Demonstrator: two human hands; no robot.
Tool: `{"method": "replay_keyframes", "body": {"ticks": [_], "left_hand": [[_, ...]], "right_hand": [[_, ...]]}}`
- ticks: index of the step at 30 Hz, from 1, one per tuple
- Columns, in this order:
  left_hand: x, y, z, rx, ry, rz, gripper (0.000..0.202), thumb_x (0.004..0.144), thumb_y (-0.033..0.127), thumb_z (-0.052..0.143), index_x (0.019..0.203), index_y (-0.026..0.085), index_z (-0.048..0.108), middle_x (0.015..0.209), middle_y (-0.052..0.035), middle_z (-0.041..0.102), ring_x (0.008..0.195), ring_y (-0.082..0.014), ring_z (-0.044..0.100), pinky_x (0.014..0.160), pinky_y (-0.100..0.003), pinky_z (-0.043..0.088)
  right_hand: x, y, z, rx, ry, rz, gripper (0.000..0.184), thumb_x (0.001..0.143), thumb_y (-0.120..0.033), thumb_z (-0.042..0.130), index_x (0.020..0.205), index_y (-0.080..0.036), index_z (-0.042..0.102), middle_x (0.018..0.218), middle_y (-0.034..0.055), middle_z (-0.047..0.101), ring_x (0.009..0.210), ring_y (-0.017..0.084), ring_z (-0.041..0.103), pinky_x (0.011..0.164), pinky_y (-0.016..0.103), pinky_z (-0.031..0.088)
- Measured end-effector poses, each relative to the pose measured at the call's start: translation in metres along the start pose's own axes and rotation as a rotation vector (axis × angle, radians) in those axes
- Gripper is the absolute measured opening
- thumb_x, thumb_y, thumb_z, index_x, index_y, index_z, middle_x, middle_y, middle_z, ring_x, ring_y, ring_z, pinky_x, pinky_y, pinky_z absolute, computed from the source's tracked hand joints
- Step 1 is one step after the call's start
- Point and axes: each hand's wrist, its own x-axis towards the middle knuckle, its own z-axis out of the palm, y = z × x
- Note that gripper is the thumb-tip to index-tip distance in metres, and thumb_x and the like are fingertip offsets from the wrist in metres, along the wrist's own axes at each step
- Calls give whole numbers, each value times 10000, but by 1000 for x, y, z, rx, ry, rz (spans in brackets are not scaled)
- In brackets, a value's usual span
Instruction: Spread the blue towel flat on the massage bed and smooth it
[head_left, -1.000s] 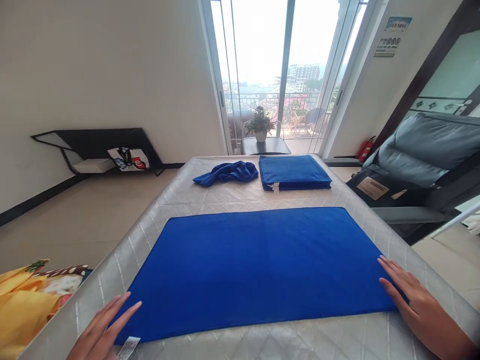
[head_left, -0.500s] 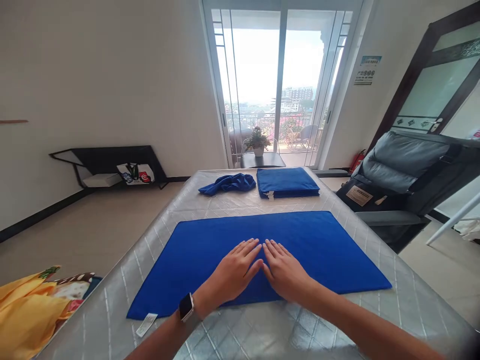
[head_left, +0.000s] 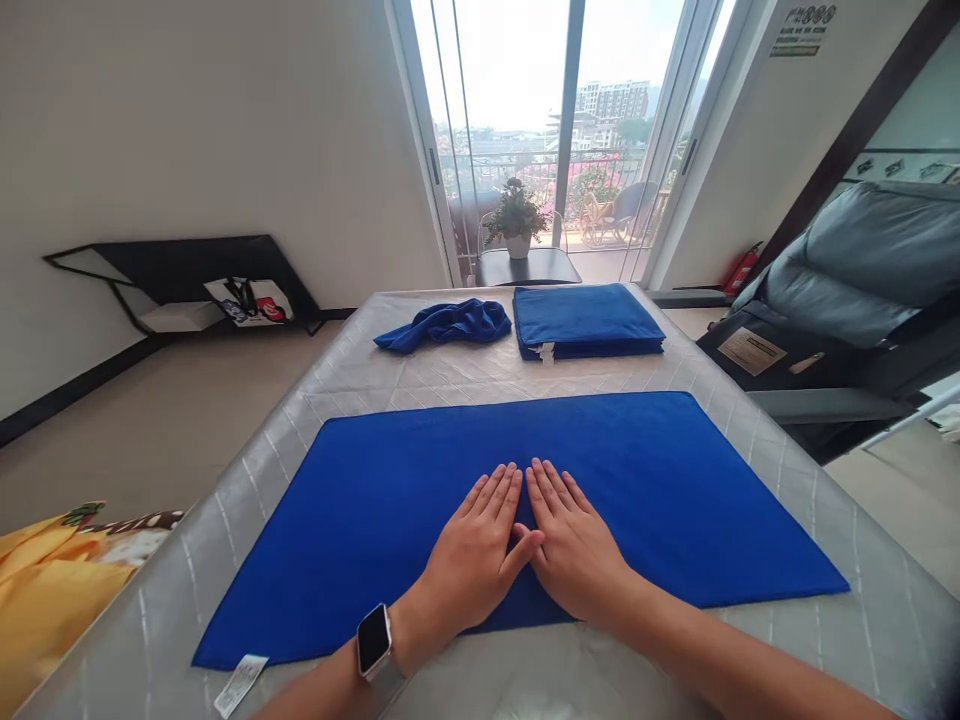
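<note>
A large blue towel point(head_left: 360, 520) lies spread flat on the quilted grey mattress point(head_left: 465, 375), with a white tag point(head_left: 240, 685) at its near left corner. My left hand point(head_left: 472, 555), a smartwatch on its wrist, and my right hand point(head_left: 574, 545) rest side by side on the towel's middle near its front edge, palms down, fingers stretched out flat and thumbs touching. Neither hand holds anything.
A crumpled blue towel point(head_left: 446, 325) and a stack of folded blue towels point(head_left: 585, 320) lie at the mattress's far end. A potted plant point(head_left: 516, 225) stands before the glass doors. A grey massage chair point(head_left: 847, 300) is at the right, yellow fabric point(head_left: 52, 590) at the left.
My hands came from the towel's two front corners to its middle and now lie flat together. The view has since drawn closer and lower.
</note>
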Motion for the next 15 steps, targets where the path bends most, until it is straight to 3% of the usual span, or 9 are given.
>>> {"method": "replay_keyframes", "body": {"ticks": [9,12,15], "left_hand": [[-24,-17,-5,34,-32,-59,785,987,541,427,1599,235,42,1634,-77,262,1475,-277,326,1187,-463,358],[-51,-48,-9,44,-103,-157,795,956,577,439,1596,292,62,1642,-27,245,1467,-306,341,1137,-495,421],[-93,-95,-12,48,-129,-289,809,912,634,438,1590,342,107,1633,17,271,1451,-339,365,1151,-561,388]], "right_hand": [[-15,24,-10,9,-17,53,726,1026,-550,302,1610,-157,124,1641,73,159,1508,306,184,1226,524,237],[-31,53,-13,-6,-26,86,752,1009,-563,339,1615,-209,68,1643,39,169,1494,319,232,1208,542,282],[-59,97,-14,-53,-23,153,787,974,-592,377,1616,-278,48,1641,1,187,1473,341,283,1184,570,327]]}}
